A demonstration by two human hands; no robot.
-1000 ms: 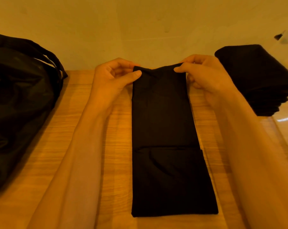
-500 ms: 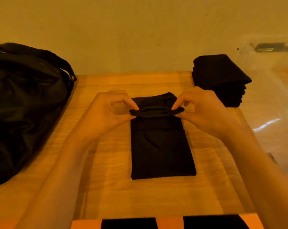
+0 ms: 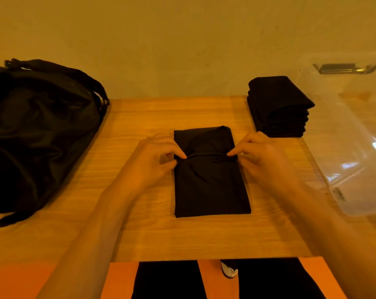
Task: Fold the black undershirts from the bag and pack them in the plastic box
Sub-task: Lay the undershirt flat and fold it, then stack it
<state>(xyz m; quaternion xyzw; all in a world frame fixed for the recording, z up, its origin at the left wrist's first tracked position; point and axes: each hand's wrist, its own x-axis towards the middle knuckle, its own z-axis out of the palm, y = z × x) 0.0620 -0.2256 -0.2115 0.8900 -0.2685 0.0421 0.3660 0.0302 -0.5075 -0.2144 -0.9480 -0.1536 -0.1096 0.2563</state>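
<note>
Head view: the black undershirt [image 3: 210,186] lies in the middle of the table [image 3: 139,117]. It looks soft, light and limp, best taken at the fold's two side corners. The left hand [image 3: 152,162] and right hand [image 3: 266,158] each have their grip pinched there. The wood is smooth, with a bag [image 3: 38,130] to the left, a folded stack [image 3: 279,104] and the plastic box [image 3: 355,147] to the right, and a plain wall behind.

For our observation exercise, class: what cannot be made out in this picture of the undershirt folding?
Bag: head view, its own dark cloth hides the contents.
Plastic box: head view, right edge cuts it off; glare blurs the inside.
Folded stack: head view, too dark to count layers.
</note>
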